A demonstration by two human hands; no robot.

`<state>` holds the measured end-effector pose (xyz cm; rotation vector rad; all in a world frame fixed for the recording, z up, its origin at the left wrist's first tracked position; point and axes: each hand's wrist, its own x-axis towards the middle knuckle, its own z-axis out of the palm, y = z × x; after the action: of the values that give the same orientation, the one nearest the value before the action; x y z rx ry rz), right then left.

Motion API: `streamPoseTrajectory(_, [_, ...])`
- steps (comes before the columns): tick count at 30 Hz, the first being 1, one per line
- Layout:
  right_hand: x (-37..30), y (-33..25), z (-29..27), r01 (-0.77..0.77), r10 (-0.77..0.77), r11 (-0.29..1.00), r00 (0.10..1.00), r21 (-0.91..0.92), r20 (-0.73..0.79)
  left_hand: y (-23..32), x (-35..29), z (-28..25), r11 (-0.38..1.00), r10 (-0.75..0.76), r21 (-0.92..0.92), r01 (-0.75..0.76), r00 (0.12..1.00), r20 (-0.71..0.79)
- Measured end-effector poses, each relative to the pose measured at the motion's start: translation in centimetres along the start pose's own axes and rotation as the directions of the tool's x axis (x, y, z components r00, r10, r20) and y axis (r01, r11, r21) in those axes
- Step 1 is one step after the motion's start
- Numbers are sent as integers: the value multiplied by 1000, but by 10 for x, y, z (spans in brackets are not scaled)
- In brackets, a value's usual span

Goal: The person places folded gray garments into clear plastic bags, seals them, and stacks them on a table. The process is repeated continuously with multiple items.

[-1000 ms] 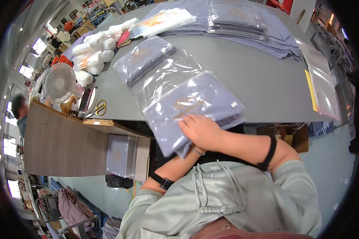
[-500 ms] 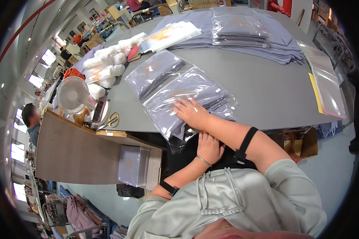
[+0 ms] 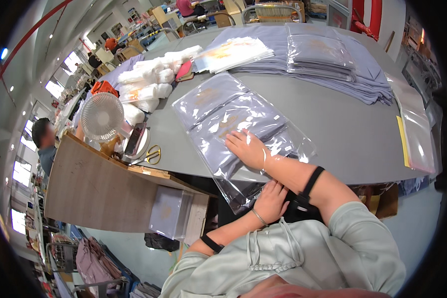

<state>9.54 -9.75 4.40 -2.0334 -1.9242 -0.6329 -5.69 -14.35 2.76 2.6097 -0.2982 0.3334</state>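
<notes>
A clear plastic bag [image 3: 295, 130] holding folded lavender cloth [image 3: 222, 118] lies slanted on the grey table, its lower end hanging over the near edge. My right hand [image 3: 247, 149] rests flat on the bag, fingers spread over the cloth. Below it, beside the overhanging end of the bag, is my left hand [image 3: 272, 201], with its fingers stretched toward the table edge. The right forearm passes just above the left fingertips. I cannot tell whether the left fingers touch the plastic.
Packed bags [image 3: 319, 52] are stacked on lavender cloth at the back. White rolled bundles [image 3: 149, 79], a fan [image 3: 103, 116], a phone [image 3: 135, 139] and scissors [image 3: 153, 155] stand or lie at the left. Clear plastic sleeves [image 3: 416, 131] lie along the right edge. A wooden board [image 3: 99, 184] rises at lower left.
The view has shifted, so the scene sits lower and further right. My right hand has moved slightly away from me over the bag, and the gap between the folded cloth parts has narrowed.
</notes>
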Motion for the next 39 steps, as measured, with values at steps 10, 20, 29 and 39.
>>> streamPoseTrajectory(10, [-106, 14, -61, -377, 367, 926, 913, 28, 180, -20, 11, -100, 962, 21, -273, 4, 996, 89])
streamPoseTrajectory(20, [-87, 49, -22, -450, 451, 892, 893, -28, 7, -7, -8, -27, 976, -52, 217, 0, 972, 230])
streamPoseTrajectory(29, [-94, 27, -34, -201, 217, 951, 975, 235, -43, 5, -9, -25, 946, -254, 219, 241, 967, 33])
streamPoseTrajectory(39, [-65, 7, -36, -288, 299, 883, 954, 371, 28, -27, -3, -28, 824, -432, 283, 491, 868, -245])
